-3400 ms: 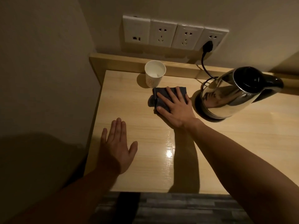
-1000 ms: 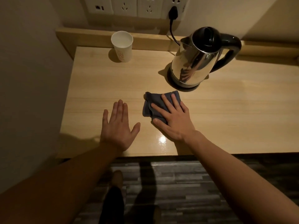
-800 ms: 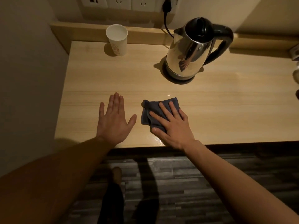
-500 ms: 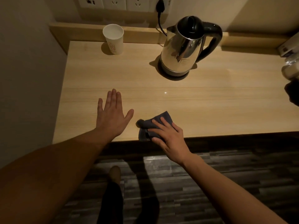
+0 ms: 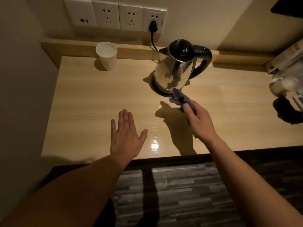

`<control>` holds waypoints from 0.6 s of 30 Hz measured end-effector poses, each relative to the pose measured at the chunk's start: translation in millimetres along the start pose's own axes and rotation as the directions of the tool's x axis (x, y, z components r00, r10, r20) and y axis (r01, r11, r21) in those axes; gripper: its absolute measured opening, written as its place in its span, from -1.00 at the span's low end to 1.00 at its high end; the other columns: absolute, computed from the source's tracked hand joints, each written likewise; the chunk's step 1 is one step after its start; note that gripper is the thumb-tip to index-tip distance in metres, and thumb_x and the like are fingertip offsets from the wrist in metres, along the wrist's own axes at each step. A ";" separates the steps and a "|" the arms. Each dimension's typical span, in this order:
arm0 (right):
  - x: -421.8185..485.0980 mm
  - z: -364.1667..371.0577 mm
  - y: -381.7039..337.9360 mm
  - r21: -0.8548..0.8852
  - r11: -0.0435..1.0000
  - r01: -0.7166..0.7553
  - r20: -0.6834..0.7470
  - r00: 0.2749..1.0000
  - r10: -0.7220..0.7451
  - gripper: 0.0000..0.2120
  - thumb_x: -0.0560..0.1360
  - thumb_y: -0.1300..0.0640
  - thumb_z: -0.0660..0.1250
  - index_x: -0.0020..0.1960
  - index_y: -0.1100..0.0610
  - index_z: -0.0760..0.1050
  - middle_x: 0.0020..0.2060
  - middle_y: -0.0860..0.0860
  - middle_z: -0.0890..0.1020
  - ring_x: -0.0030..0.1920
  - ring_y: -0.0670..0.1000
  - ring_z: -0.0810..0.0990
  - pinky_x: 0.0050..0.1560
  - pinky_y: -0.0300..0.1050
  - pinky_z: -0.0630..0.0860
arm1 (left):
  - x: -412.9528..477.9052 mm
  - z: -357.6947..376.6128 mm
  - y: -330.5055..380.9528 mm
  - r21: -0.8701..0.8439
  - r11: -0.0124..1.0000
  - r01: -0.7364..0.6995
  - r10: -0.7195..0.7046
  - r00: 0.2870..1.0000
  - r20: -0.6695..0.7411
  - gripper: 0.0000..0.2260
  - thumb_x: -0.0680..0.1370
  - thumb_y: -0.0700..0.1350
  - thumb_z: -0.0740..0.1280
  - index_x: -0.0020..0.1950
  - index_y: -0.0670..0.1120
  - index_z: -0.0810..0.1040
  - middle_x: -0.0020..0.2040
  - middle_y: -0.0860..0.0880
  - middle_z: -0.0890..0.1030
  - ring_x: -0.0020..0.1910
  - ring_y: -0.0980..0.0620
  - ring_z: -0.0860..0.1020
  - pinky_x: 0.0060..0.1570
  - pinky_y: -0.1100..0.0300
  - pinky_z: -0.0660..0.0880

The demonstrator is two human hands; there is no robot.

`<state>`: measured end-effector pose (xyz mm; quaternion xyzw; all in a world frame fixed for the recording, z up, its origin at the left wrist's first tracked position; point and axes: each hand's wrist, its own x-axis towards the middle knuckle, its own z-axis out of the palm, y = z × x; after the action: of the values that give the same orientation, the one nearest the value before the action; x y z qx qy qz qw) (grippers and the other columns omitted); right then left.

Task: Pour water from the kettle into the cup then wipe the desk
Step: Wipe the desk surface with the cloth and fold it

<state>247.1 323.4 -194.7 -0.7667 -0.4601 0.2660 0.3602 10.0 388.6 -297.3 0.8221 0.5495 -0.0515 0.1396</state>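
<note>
A steel kettle (image 5: 173, 71) with a black lid and handle stands on its base at the back middle of the wooden desk (image 5: 91, 102). A white paper cup (image 5: 107, 57) stands upright at the back left. My right hand (image 5: 199, 119) grips a bunched dark grey cloth (image 5: 180, 99), lifted off the desk just in front of the kettle's base. My left hand (image 5: 126, 136) lies flat on the desk near the front edge, fingers spread, holding nothing.
A row of wall sockets (image 5: 114, 17) runs above the desk's raised back ledge; the kettle's black cord (image 5: 153, 35) is plugged into the right one. Packaged items (image 5: 285, 76) and a dark object (image 5: 285, 110) sit at the desk's right end. Dark plank floor lies below the front edge.
My right hand has gathered up the cloth from the desk's front edge and carried it up and right, toward the kettle's base. My left hand stays flat on the desk.
</note>
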 end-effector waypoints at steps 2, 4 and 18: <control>34.1 14.7 22.6 -0.288 0.946 0.147 0.075 0.989 -0.131 -0.68 0.71 -0.15 0.11 0.38 -0.20 0.51 0.26 -0.09 0.63 0.29 -0.02 0.54 0.29 0.23 0.46 | 1.6 1.8 -0.2 0.010 1.000 -0.005 0.006 1.000 -0.008 -0.16 0.61 0.39 -0.19 0.68 -0.19 -0.20 0.71 -0.18 -0.18 0.69 -0.10 -0.20 0.64 -0.20 -0.17; 50.5 35.8 47.1 -0.506 0.849 0.150 0.216 0.975 -0.044 -0.55 0.70 -0.25 0.01 0.56 -0.27 0.30 0.61 -0.03 0.33 0.62 0.09 0.21 0.53 0.28 0.20 | 3.5 5.2 -0.1 0.026 1.000 -0.004 0.004 1.000 -0.017 -0.16 0.61 0.39 -0.19 0.68 -0.19 -0.20 0.71 -0.18 -0.17 0.69 -0.10 -0.20 0.64 -0.19 -0.18; 17.3 60.4 75.7 -0.635 0.741 0.217 0.280 0.959 -0.041 -0.43 0.63 -0.39 -0.16 0.63 -0.37 -0.02 0.70 -0.14 -0.03 0.69 0.09 -0.21 0.63 0.24 -0.13 | 5.1 9.6 3.5 0.100 0.994 0.035 -0.031 0.998 -0.046 -0.15 0.60 0.39 -0.19 0.69 -0.18 -0.14 0.71 -0.16 -0.12 0.70 -0.10 -0.14 0.64 -0.19 -0.11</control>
<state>248.9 333.5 -292.5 -0.7708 -0.6177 0.1542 0.0234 15.9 389.1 -307.1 0.8199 0.5626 -0.0631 0.0850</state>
